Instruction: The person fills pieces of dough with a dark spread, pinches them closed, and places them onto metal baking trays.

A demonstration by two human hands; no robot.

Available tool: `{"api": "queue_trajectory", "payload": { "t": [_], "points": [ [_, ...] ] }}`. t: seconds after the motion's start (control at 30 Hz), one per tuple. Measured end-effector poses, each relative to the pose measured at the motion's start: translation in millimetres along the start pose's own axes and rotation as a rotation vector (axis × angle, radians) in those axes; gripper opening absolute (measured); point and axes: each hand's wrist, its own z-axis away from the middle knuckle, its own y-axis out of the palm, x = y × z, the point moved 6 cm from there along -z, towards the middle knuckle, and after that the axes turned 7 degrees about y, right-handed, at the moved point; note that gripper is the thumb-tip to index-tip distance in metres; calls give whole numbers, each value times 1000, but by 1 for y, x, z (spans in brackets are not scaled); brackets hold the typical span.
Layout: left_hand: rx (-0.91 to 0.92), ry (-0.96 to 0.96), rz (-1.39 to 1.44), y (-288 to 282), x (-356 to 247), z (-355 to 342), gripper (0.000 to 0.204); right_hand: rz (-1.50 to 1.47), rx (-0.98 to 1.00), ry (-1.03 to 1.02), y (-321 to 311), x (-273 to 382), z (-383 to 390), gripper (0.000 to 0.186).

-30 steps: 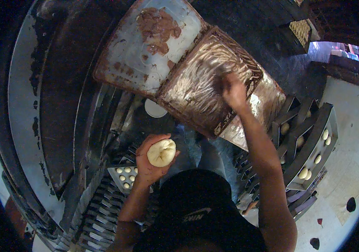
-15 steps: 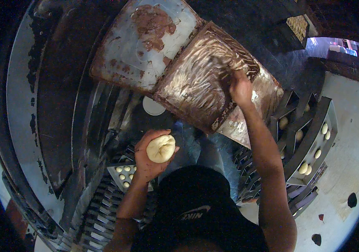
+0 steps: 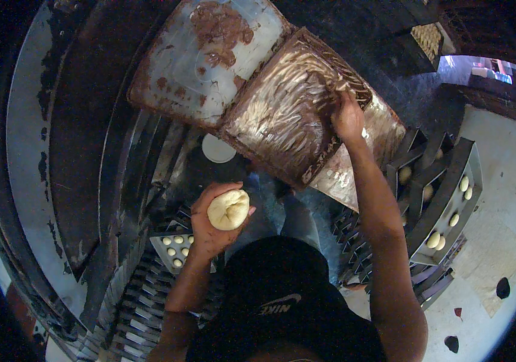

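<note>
A round piece of pale dough [image 3: 224, 212] rests in my left hand [image 3: 208, 232], whose fingers curl around its sides. The dough has a crease and a hollow on top. My right hand [image 3: 349, 122] is at the right side of a shallow tray [image 3: 273, 90] smeared with streaky brown paste. Its fingers are bent together and reach down to the paste. Whatever is between those fingertips, if anything, cannot be made out.
A whitish sheet with brown smears [image 3: 176, 54] adjoins the tray's left. Racked trays flank me; the right one [image 3: 451, 205] and a small left one [image 3: 162, 253] carry pale dough balls. A white round lid [image 3: 218, 148] lies below the sheet. Another filled tray [image 3: 425, 43] stands far right.
My right hand has shifted slightly at the paste, and its fingers have drawn in. My left hand still holds the dough, turned a little so the hollow shows more.
</note>
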Motion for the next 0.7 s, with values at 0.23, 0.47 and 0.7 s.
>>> {"api": "queue_trajectory", "payload": {
  "t": [0.23,0.47,0.7],
  "points": [
    [-14,5,-4,-1,1,3,49,17,-4,-406,38,70,85,42],
    [-9,28,-20,-4,-4,-1,51,-116,152,-85,32,41,54,44],
    [-74,-35,-41,-4,-7,2,53,-209,127,-182,46,59,51,25]
  ]
}}
